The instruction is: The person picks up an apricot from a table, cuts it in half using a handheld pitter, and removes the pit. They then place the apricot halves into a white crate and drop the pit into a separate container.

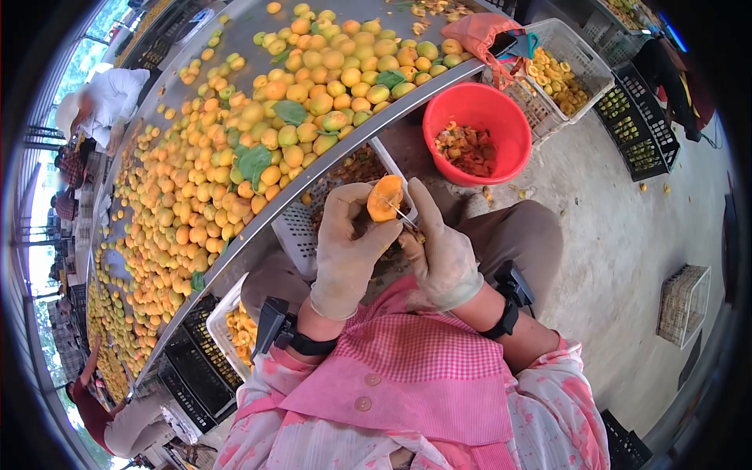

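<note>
Orange apricot (385, 197) pinched in left hand (347, 247) — right hand (442, 247) grips a half-hidden blade.

A long metal table (439, 82) crosses a bare concrete floor (627, 235) in bright daylight.

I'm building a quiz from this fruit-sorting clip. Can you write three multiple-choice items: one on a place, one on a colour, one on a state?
1. Where is the orange fruit being worked on?
A. In the left hand
B. In the bucket
C. On the floor

2. What colour is the bucket?
A. Blue
B. Red
C. White

3. What is the right hand doing?
A. Resting open and empty
B. Gripping a thin blade at the fruit
C. Lifting a crate

Key: 1 A, gloved fingers wrap the fruit; 2 B, its rim and wall are red; 3 B, the blade tip meets the fruit.
</note>
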`<state>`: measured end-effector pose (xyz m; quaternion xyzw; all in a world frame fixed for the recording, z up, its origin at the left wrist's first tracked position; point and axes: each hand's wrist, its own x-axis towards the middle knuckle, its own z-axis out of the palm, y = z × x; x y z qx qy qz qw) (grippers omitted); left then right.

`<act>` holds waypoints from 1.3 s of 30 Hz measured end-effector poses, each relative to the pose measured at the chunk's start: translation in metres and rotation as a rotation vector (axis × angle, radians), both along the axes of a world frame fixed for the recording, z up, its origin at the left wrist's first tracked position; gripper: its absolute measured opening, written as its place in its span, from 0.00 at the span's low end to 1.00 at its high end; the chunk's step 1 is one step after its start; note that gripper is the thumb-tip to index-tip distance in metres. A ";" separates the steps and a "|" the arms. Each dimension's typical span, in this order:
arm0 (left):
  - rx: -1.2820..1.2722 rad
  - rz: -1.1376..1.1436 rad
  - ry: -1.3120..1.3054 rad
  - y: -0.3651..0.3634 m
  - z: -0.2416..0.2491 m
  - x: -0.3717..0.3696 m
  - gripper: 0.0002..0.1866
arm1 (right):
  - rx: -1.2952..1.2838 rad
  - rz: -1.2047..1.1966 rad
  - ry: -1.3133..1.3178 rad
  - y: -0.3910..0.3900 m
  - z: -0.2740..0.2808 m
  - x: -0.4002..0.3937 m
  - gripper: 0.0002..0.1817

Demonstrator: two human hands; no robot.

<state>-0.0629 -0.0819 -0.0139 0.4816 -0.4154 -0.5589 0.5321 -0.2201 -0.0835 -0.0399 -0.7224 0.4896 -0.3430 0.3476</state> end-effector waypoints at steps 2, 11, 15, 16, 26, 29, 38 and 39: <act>-0.023 0.010 -0.078 -0.003 -0.004 -0.005 0.23 | 0.010 0.002 0.014 -0.005 -0.001 -0.002 0.39; -0.038 -0.002 -0.043 -0.016 -0.011 -0.007 0.22 | -0.026 0.018 -0.059 -0.021 -0.011 -0.003 0.39; 0.110 0.067 0.162 -0.009 -0.021 0.000 0.19 | 0.019 0.046 0.033 -0.022 -0.007 0.005 0.39; 0.109 0.079 0.163 -0.007 -0.023 0.002 0.19 | 0.023 0.042 0.094 -0.022 -0.008 0.009 0.39; 0.119 0.077 0.378 0.011 -0.009 0.045 0.25 | -0.068 0.229 -0.181 -0.033 -0.006 0.019 0.35; 0.066 -0.015 0.462 0.017 -0.006 0.057 0.26 | -0.044 0.291 -0.189 -0.038 0.003 0.024 0.35; 0.016 -0.063 0.502 0.022 -0.008 0.068 0.27 | -0.007 0.417 -0.126 -0.037 0.007 0.040 0.36; -0.007 -0.046 0.502 0.021 -0.009 0.067 0.27 | 0.084 0.438 -0.179 -0.037 0.008 0.041 0.37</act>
